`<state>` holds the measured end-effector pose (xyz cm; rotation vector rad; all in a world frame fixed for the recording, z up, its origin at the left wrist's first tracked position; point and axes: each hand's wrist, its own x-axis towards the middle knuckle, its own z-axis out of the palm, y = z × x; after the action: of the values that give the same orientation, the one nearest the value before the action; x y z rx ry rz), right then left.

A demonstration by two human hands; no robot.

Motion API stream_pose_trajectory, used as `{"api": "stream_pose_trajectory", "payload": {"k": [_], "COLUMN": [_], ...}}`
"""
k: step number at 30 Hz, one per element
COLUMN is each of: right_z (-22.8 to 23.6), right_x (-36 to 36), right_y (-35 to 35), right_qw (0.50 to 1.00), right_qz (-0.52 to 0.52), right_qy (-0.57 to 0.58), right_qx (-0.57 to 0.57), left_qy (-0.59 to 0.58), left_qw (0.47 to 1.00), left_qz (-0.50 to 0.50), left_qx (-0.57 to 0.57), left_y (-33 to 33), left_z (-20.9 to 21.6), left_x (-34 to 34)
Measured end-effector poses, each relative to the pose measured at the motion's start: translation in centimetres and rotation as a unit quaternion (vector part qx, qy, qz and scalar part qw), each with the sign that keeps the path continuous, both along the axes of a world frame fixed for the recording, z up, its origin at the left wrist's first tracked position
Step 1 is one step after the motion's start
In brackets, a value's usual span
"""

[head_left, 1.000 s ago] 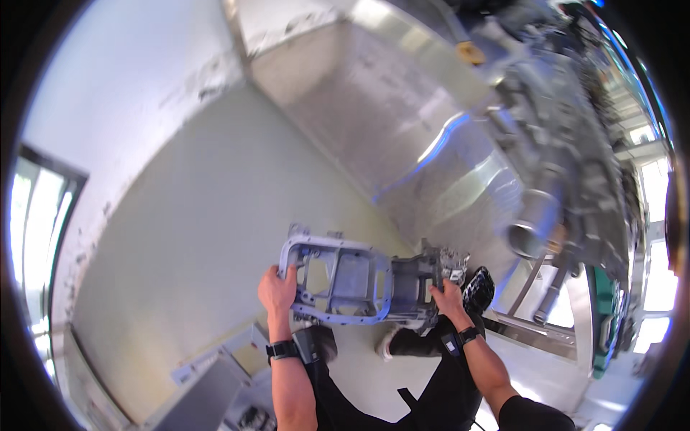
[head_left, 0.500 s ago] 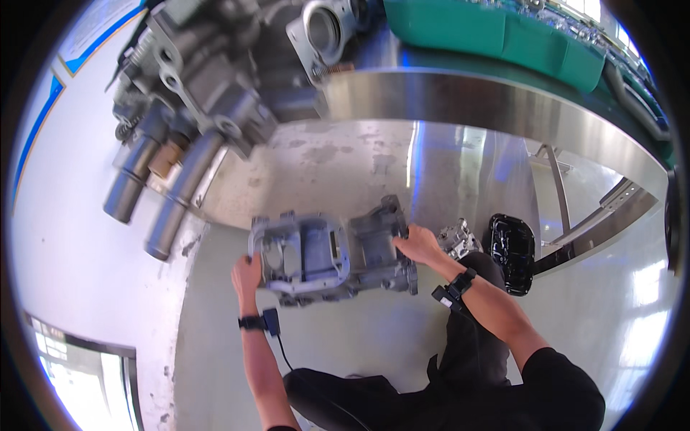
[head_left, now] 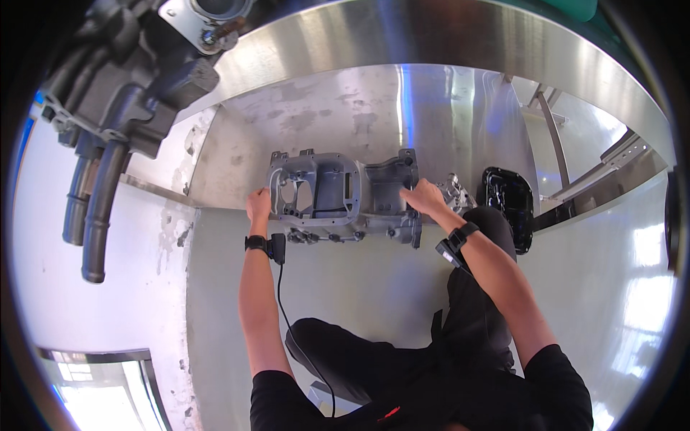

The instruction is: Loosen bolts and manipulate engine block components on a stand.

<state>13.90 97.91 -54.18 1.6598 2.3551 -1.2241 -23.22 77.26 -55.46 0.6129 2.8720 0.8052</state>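
A grey cast engine housing (head_left: 386,192), with a large framed opening on its left part and a curved trough on its right, lies lengthwise before me, low beside the steel panel. My left hand (head_left: 259,205) is closed on its left end, fingers partly hidden behind the edge. At the opposite end, my right hand (head_left: 425,196) grips the right flange, its thumb over the near face and the other fingers mostly hidden. Just right of that hand sits a small shiny metal part (head_left: 454,192), partly covered by my knee. A black oil pan (head_left: 509,208) stands farther right.
A curved steel table edge (head_left: 402,32) spans the top. At upper left an engine assembly (head_left: 122,100) with downward pipes overhangs. Behind the housing is a stained steel panel (head_left: 309,97); metal legs (head_left: 552,118) stand at right. A cable (head_left: 295,316) hangs from my left wrist.
My view has shifted, so most things sit higher in the picture. The housing appears straighter and slightly farther from me. Both hands keep hold of its ends.
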Motion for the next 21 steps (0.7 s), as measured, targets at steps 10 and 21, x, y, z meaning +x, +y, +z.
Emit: {"api": "stream_pose_trajectory", "payload": {"k": [10,21], "right_z": [-0.3,-2.9], "right_x": [-1.2,-1.4], "right_y": [1.1,1.6], "right_qw": [0.999,0.995], "right_qz": [0.017,0.076], "right_qy": [-0.024,0.024], "right_qx": [-0.016,-0.063], "left_qy": [-0.048,0.019], "left_qw": [0.999,0.998], "left_qz": [0.006,-0.003], "left_qx": [0.005,-0.058], "left_y": [0.6,2.8], "left_z": [-3.1,-5.1], "left_x": [1.2,-1.4]}}
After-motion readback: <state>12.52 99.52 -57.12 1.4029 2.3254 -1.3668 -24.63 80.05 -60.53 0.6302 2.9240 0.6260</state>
